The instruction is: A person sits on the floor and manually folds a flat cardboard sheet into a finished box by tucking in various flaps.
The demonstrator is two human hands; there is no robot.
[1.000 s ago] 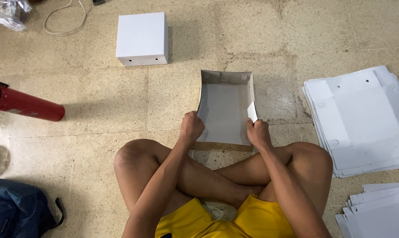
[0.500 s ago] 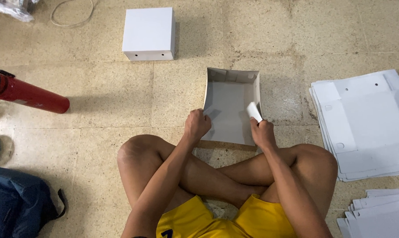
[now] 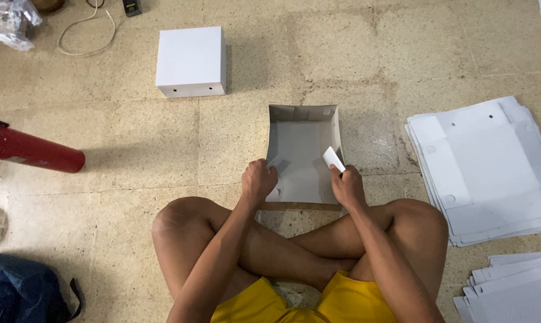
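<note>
A half-folded white cardboard box (image 3: 300, 152) lies open on the speckled beige tiled floor (image 3: 354, 54), directly in front of a person sitting cross-legged in yellow shorts (image 3: 294, 302). Its far wall and two side walls stand up, while the near edge lies at the person's shins. The left hand (image 3: 258, 181) is curled closed around the near end of the box's left wall, fingers wrapped over the edge. The right hand (image 3: 347, 186) pinches a small white cardboard flap (image 3: 333, 159) at the near end of the right wall, the flap sticking up and tilted inward over the box's base.

Farther away on the floor, beyond the open box and to its left, stands a finished white square cardboard box (image 3: 190, 60) with two small holes in its near side, well apart from the one in hand. To the right lies a stack of flat white cardboard blanks (image 3: 491, 167) with punched holes, and a second, smaller pile of flat white cardboard sheets (image 3: 512, 290) sits at the lower right corner. On the left edge lies a red cylinder (image 3: 31, 152) on its side. A dark blue bag (image 3: 19, 293) fills the lower left corner. At the top left are a crumpled clear plastic bag (image 3: 10, 24) and a looped white cable (image 3: 88, 33).
</note>
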